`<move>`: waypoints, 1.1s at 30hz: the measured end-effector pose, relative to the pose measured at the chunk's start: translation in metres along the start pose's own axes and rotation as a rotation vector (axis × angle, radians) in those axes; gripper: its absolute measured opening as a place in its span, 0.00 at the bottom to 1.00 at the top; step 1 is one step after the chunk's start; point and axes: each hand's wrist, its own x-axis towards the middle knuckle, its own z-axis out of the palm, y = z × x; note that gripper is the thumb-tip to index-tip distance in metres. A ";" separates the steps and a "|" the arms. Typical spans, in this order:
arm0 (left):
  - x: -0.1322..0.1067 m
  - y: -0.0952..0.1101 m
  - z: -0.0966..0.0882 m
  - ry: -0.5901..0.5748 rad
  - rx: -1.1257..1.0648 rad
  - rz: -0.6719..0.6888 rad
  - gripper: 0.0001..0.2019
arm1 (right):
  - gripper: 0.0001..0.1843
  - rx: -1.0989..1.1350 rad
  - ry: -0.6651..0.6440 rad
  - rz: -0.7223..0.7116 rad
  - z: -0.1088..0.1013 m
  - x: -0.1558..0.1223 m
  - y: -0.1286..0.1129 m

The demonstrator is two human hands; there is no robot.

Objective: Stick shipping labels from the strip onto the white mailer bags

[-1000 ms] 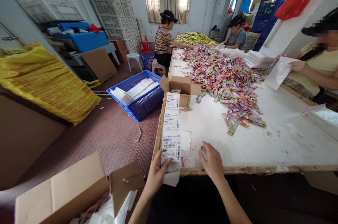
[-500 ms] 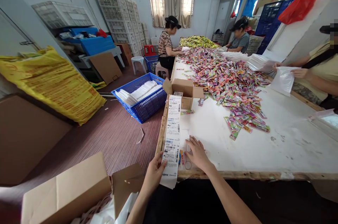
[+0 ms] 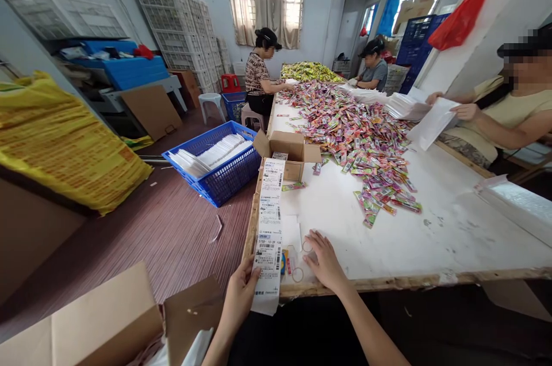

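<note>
My left hand [image 3: 240, 296] pinches the near end of a long strip of printed barcode labels [image 3: 268, 222] that runs along the table's left edge and hangs over the front. My right hand [image 3: 323, 260] lies flat on the white table [image 3: 431, 228], fingers spread, beside loose rubber bands [image 3: 297, 274] and a small clear packet [image 3: 288, 259]. A heap of colourful sachets [image 3: 357, 130] covers the middle of the table, beyond both hands.
A small open cardboard box [image 3: 290, 150] sits at the strip's far end. A blue basket of white bags [image 3: 215, 161] stands on the floor to the left. An open carton [image 3: 103, 326] is near my left arm. Three people sit further along the table.
My right hand slid left along the front edge toward the label strip and rubber bands, then stayed there flat. The left hand keeps its hold on the strip.
</note>
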 end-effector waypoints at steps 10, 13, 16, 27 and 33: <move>0.000 -0.002 -0.001 0.077 -0.064 -0.007 0.29 | 0.24 0.027 0.107 -0.043 0.006 -0.001 0.002; 0.000 -0.004 -0.002 0.069 -0.080 -0.018 0.32 | 0.23 0.037 0.106 -0.035 0.006 -0.001 0.001; -0.002 -0.005 -0.002 0.060 -0.081 -0.026 0.33 | 0.23 0.052 0.106 -0.028 0.004 -0.001 0.000; -0.002 -0.006 -0.001 0.057 -0.037 -0.002 0.29 | 0.21 0.073 0.133 -0.015 0.003 -0.002 -0.001; -0.004 -0.011 -0.004 0.060 0.004 0.078 0.26 | 0.20 0.066 0.205 -0.055 0.012 -0.004 0.002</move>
